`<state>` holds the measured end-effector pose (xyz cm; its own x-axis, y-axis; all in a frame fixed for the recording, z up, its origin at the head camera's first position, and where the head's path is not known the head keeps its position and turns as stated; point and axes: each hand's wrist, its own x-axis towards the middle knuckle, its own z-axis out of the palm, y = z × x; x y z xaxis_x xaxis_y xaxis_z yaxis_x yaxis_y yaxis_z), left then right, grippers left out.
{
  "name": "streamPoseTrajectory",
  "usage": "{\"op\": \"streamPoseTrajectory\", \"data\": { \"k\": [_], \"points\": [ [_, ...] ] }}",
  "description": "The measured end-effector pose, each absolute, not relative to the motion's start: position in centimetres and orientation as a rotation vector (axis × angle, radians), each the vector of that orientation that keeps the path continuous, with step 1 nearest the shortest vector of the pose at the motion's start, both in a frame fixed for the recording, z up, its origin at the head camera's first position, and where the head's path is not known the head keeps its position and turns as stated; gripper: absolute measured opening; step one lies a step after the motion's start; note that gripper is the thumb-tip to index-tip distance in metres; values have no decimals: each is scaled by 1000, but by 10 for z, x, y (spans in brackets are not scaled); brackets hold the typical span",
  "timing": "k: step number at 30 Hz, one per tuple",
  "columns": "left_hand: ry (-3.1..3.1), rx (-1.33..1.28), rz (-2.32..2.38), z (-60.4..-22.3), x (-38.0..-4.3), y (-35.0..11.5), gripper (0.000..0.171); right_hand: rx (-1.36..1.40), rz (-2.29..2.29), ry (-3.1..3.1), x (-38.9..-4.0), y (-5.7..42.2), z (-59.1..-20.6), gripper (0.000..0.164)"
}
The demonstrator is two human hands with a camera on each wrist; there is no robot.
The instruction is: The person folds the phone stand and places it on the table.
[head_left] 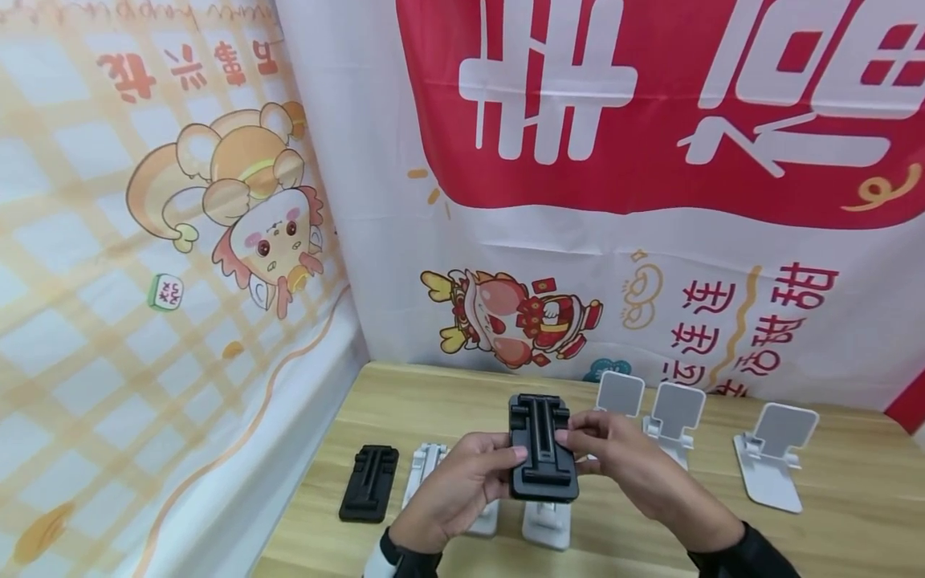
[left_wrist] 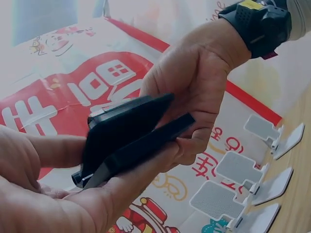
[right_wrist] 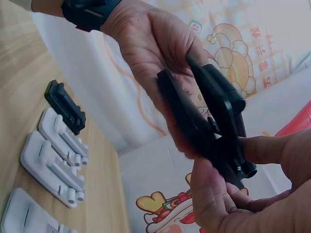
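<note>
Above the table, both hands hold a black folding phone stand (head_left: pixel 543 453). My left hand (head_left: pixel 466 482) grips its left edge, thumb on the near face. On the other side, my right hand (head_left: pixel 629 461) pinches the right edge between thumb and fingers. Both wrist views show the stand's two plates (left_wrist: pixel 129 133) parted in a narrow wedge, joined at a hinge (right_wrist: pixel 245 170). A second black phone stand (head_left: pixel 369 483) lies folded on the table, left of the hands. Beside it, folded white phone stands (right_wrist: pixel 53 170) lie in a row, partly hidden by the hands in the head view.
Several white phone stands stand unfolded at the right and back, the rightmost one (head_left: pixel 776 457) apart from the others. The wooden table (head_left: pixel 311 498) meets a printed cloth (head_left: pixel 376 321) behind and another at the left.
</note>
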<state>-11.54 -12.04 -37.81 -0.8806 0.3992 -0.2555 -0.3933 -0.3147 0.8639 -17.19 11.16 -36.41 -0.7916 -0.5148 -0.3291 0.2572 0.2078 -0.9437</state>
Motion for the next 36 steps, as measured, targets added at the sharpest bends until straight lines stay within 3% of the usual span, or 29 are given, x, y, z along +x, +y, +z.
{"op": "streamPoseTrajectory", "data": {
  "k": [6, 10, 17, 25, 31, 36],
  "points": [
    [1631, -39, 2174, -379, -118, -120, 45, -223, -1644, 1948, -172, 109, -366, 36],
    [2071, -89, 2040, -376, -118, -116, 44, -222, -1677, 1983, -171, 105, -368, 29],
    [2750, -116, 1300, -370, -103, -91, 86, -240, -1695, 2044, -167, 92, -371, 27],
    [3023, -116, 1048, -380, -102, -86, 75, -187, -1680, 2107, -161, 79, -381, 30],
    [3056, -171, 1007, -386, -100, -96, 78, -255, -1633, 2079, -161, 76, -381, 32],
    [3118, -322, 882, -397, -88, -126, 82, -313, -1485, 2286, -180, 77, -386, 23]
  ]
}}
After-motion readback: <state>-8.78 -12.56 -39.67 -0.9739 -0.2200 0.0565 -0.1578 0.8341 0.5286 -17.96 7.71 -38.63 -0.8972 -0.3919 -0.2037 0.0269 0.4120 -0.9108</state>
